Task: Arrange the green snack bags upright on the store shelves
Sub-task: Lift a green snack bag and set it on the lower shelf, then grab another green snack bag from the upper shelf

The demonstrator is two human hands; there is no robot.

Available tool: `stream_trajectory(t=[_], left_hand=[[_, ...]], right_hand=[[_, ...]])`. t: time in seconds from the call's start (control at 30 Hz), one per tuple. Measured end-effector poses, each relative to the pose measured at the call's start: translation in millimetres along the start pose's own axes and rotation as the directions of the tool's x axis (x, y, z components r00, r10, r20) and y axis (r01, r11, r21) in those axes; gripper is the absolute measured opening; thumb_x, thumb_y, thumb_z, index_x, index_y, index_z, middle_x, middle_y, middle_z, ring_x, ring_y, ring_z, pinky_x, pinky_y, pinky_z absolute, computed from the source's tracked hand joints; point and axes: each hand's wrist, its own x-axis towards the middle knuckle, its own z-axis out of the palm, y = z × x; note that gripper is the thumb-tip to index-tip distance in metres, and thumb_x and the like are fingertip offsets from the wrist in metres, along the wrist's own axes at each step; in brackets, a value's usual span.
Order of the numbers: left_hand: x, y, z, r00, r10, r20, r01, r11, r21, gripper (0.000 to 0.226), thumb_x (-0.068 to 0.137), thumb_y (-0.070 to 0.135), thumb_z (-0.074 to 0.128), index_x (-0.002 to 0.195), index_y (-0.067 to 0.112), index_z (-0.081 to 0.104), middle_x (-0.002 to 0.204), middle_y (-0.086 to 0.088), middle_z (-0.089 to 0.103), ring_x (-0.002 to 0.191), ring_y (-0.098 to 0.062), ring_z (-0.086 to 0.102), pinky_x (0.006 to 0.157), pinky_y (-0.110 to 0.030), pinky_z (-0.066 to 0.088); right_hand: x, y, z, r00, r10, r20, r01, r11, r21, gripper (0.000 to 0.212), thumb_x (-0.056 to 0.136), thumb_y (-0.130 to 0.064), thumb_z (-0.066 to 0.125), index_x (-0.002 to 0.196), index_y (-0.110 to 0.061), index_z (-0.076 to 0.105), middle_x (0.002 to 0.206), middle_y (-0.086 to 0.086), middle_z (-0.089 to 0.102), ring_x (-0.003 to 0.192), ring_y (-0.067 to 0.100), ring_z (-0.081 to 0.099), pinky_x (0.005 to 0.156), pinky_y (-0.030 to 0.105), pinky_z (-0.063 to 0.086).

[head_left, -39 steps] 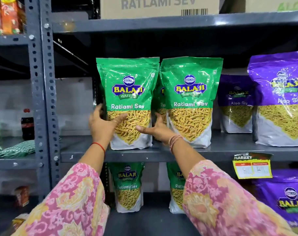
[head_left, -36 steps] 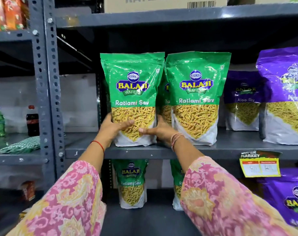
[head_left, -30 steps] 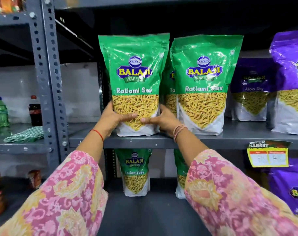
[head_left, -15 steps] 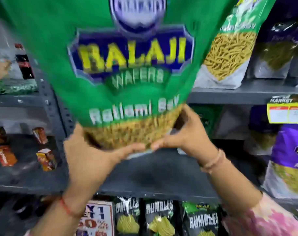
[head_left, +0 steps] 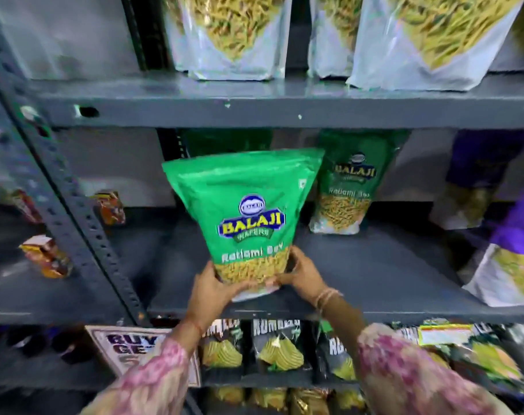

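Upper shelf (head_left: 284,112): only the pale bottoms of the bags at 12 o'clock were shown, their tops cut off by the frame edge.
Purple bags (head_left: 515,250): cut off at 3 o'clock and smeared by blur; no lettering could be read.
Lower row: dark packets (head_left: 277,345) at 6 o'clock were partly hidden by the sleeves, their print only half legible.
Held green bag (head_left: 245,217): stood upright near the front edge of the middle shelf (head_left: 389,283), at the centre; a green top, a blue-and-yellow logo and yellow strands in a clear lower window were seen.
Second green bag (head_left: 352,181): stood upright further back, at 2 o'clock of the held one, dim in shadow.
Left hand (head_left: 211,292): was wrapped around the bag's lower left corner.
Right hand (head_left: 302,274): was closed on the lower right corner.
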Motion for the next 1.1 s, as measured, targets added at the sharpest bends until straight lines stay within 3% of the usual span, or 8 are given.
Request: stream_trajectory(t=[0.13,0.27,0.4,0.6,0.8,0.97,1.03,1.1], left_hand=[[63,-21,16,0.998,-0.064,0.028,0.068,0.983,-0.172,0.076,0.025,0.050,0.085,0.089,0.023,0.053,0.093,-0.004,0.065,0.077,-0.009,0.062,0.076,-0.029,0.054],[95,-43,28,0.998,-0.030,0.048,0.039,0.980,-0.196,0.056,0.051,-0.003,0.081,0.091,0.018,0.048,0.100,-0.010,0.060,0.061,0.015,0.057,0.060,-0.003,0.048],[99,-44,25,0.994,-0.016,0.104,0.041,0.971,-0.236,0.074,0.041,0.024,0.085,0.106,0.019,0.048,0.109,-0.011,0.062,0.098,-0.023,0.061,0.086,-0.028,0.053],[42,-22,19,0.983,0.036,-0.181,-0.065,0.985,-0.158,0.096,0.057,0.046,0.074,0.137,0.018,0.028,0.133,-0.004,0.050,0.118,-0.005,0.044,0.097,-0.021,0.034],[-7,93,11,0.754,0.526,-0.393,-0.608,0.786,-0.114,0.058,0.070,0.067,0.049,0.096,0.016,0.061,0.073,0.004,0.064,0.066,0.017,0.057,0.069,-0.006,0.045],[-13,241,0,0.472,0.710,-0.522,-0.867,0.480,-0.132,0.047,0.075,0.051,0.058,0.106,0.016,0.051,0.090,0.002,0.058,0.084,-0.021,0.061,0.075,-0.029,0.050],[-1,289,1,0.521,0.689,-0.504,-0.843,0.509,-0.176,0.053,0.071,0.042,0.068,0.112,0.014,0.050,0.099,-0.004,0.059,0.091,-0.018,0.057,0.079,-0.021,0.048],[29,322,2,0.681,0.615,-0.398,-0.725,0.642,-0.249,0.068,0.063,0.036,0.074,0.119,0.008,0.046,0.111,-0.014,0.057,0.097,-0.018,0.054,0.084,-0.020,0.047]], right_hand=[[62,25,-3,0.999,0.017,-0.030,-0.019,0.997,-0.071,0.080,0.050,0.001,0.082,0.124,-0.004,0.049,0.117,0.006,0.056,0.115,0.024,0.051,0.105,0.055,0.039],[86,49,4,0.997,0.028,-0.071,-0.031,0.999,-0.041,0.082,0.049,-0.003,0.083,0.124,-0.010,0.051,0.116,0.005,0.058,0.110,0.018,0.050,0.106,0.055,0.039],[79,41,7,0.997,0.045,-0.068,-0.046,0.999,-0.012,0.079,0.054,-0.002,0.082,0.124,-0.017,0.049,0.119,0.005,0.059,0.116,0.023,0.053,0.107,0.051,0.039],[25,6,10,0.949,-0.214,-0.230,0.146,0.949,-0.281,0.113,0.059,-0.052,0.074,0.142,-0.031,0.000,0.158,0.009,-0.003,0.146,0.020,-0.002,0.119,0.040,0.008],[-36,-75,-30,0.526,-0.728,-0.440,0.553,0.686,-0.473,0.069,0.079,-0.054,0.054,0.130,-0.015,0.028,0.146,0.025,0.011,0.141,0.030,0.016,0.118,0.029,0.017],[-62,-194,-96,0.085,-0.829,-0.552,0.650,0.466,-0.600,0.053,0.081,-0.047,0.054,0.124,-0.022,0.037,0.134,0.005,0.024,0.122,0.028,0.036,0.099,0.054,0.041],[-60,-235,-128,0.014,-0.805,-0.594,0.559,0.499,-0.662,0.067,0.076,-0.048,0.061,0.124,-0.006,0.039,0.131,0.015,0.033,0.123,0.026,0.034,0.102,0.052,0.038],[-47,-267,-158,0.170,-0.733,-0.658,0.465,0.649,-0.603,0.087,0.066,-0.047,0.072,0.127,0.004,0.035,0.134,0.023,0.037,0.129,0.028,0.033,0.110,0.043,0.029]])
